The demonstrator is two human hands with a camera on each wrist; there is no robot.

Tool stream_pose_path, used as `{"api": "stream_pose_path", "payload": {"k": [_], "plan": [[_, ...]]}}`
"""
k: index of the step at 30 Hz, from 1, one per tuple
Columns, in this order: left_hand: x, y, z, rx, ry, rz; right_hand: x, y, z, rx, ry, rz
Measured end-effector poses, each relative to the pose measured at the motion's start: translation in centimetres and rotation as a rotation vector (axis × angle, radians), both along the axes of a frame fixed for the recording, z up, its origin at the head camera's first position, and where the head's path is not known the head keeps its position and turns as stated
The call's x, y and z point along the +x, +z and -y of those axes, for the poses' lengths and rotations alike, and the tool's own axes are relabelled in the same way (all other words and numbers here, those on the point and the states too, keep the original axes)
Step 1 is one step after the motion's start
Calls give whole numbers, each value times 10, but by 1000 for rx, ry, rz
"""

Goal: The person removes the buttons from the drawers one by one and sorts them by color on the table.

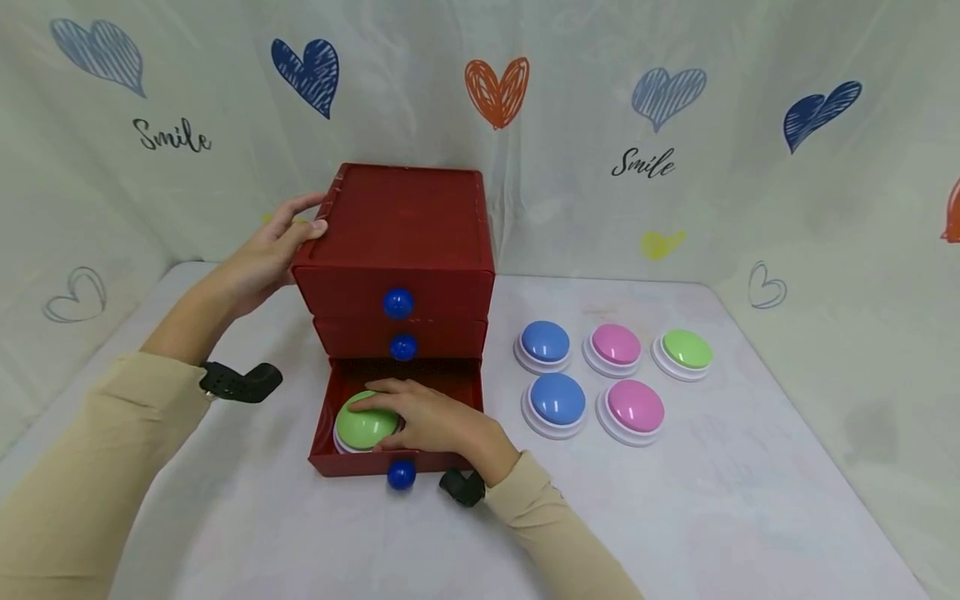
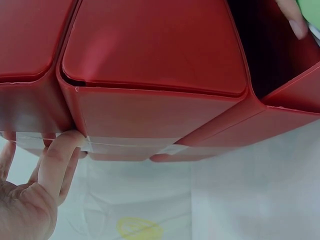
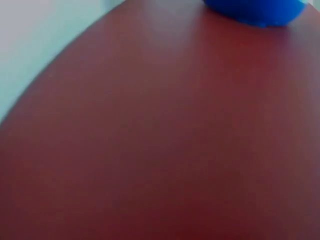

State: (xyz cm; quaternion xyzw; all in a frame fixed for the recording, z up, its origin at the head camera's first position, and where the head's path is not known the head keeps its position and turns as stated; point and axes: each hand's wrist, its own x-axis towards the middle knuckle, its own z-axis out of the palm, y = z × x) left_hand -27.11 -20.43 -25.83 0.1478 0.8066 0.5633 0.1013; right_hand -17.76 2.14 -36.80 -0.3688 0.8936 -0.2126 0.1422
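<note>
A red three-drawer cabinet (image 1: 408, 217) stands with its bottom drawer (image 1: 348, 465) pulled out. Inside that drawer, at its left, sits a green dome push button (image 1: 358, 432) on a white base. My right hand (image 1: 435, 417) reaches over the drawer's front and grips the green button, fingers over the dome and thumb at its near side. My left hand (image 1: 255, 262) rests against the cabinet's upper left side; in the left wrist view its fingers (image 2: 59, 155) press on the side wall. The right wrist view shows only a red surface and a blue knob (image 3: 255, 11) up close.
Right of the cabinet, two blue buttons (image 1: 546, 342), two pink buttons (image 1: 617, 344) and another green button (image 1: 686, 350) stand in two rows on the white table (image 1: 720, 500). Blue knobs (image 1: 398, 303) stick out of the drawer fronts. A heart-printed curtain (image 1: 570, 167) hangs behind.
</note>
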Motion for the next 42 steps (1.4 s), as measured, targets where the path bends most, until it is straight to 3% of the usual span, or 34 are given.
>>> {"api": "stream_pose_path", "payload": {"k": [12,20,31,42], "plan": [[1,1,-2,-3,-3,-7,1,0,1,-16,-5,-30],[3,2,-3,-14,1,-9,3,-1,-1,-5,-45,-148],[1,0,-3,-10,-5,-5,8,4,-10,-77,-117,-183],[4,1,0,-11,8,-7,19,15,-24,-207,-115,-181]]}}
